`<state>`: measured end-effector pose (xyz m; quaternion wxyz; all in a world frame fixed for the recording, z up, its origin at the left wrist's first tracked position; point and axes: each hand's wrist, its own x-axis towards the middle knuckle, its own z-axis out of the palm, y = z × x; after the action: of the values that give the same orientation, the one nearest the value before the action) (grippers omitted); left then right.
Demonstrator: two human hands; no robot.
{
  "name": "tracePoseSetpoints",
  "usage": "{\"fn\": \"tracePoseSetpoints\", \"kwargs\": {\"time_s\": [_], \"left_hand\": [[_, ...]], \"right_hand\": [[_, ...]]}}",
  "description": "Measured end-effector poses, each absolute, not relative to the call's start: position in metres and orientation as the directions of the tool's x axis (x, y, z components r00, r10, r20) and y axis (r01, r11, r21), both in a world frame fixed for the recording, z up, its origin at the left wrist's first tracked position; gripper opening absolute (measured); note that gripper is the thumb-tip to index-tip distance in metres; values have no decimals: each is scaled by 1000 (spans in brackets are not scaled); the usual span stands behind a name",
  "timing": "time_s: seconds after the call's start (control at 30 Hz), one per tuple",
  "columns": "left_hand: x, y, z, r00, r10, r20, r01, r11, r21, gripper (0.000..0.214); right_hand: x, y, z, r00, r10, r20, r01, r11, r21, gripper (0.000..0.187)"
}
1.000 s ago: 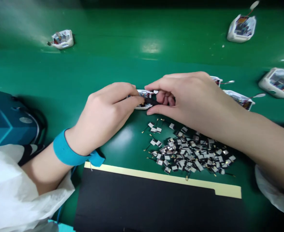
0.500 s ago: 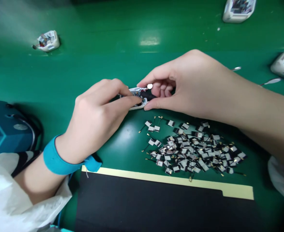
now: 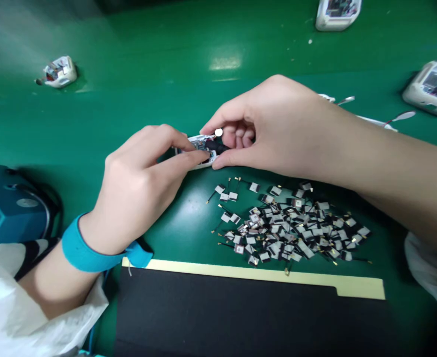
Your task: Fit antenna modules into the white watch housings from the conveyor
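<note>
A small white device housing (image 3: pixel 203 141) with an exposed circuit board lies between my two hands, partly covered by the fingers. My left hand (image 3: pixel 144 166) is closed, its thumb and index fingertip pressing into the board side; whether a tiny part sits under the thumb is hidden. My right hand (image 3: pixel 248 126) grips the housing's right end between index finger and thumb, the other fingers curled. A black piece (image 3: pixel 217 146) and a small round silvery disc (image 3: pixel 218 132) stick out at that end. Just below the hands is a pile of small antenna pieces with short black cables (image 3: pixel 288 225).
More open white housings stand at the far left (image 3: pixel 61 72), the top right (image 3: pixel 338 14) and the right (image 3: pixel 434 89). White parts with wire leads (image 3: pixel 402 116) lie behind my right forearm. A black sheet with a yellow edge (image 3: pixel 240 272) lies in front; a teal box (image 3: pixel 10 203) stands left.
The view has shifted a little, so most things sit slightly further left. Both hands keep the same hold on the housing; more of the white parts behind my right forearm shows.
</note>
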<state>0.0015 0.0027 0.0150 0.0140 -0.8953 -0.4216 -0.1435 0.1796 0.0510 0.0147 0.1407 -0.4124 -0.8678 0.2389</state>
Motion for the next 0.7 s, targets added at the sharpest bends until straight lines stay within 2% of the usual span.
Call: {"fn": "tracePoseSetpoints", "kwargs": {"time_s": [0.1, 0.23, 0.37, 0.43, 0.53, 0.7], "left_hand": [[1, 3, 14, 609, 740, 285, 756, -651, 74, 15], [1, 3, 14, 617, 728, 298, 745, -663, 78, 14], [0, 4, 15, 625, 719, 304, 727, -678, 109, 14], [0, 5, 15, 631, 707, 319, 711, -692, 126, 14], [-1, 5, 14, 644, 692, 326, 697, -706, 124, 15], [1, 5, 13, 625, 704, 337, 711, -692, 127, 14]], "right_hand": [[180, 53, 11, -640, 767, 52, 634, 565, -528, 18], [184, 55, 4, -654, 724, 218, 512, 636, -578, 20], [190, 47, 4, -564, 787, 249, 511, 570, -644, 32], [194, 40, 7, -503, 813, 292, 503, 551, -667, 28], [200, 32, 12, -456, 807, 377, 512, 583, -630, 9], [203, 27, 16, -473, 766, 436, 557, 643, -525, 15]]}}
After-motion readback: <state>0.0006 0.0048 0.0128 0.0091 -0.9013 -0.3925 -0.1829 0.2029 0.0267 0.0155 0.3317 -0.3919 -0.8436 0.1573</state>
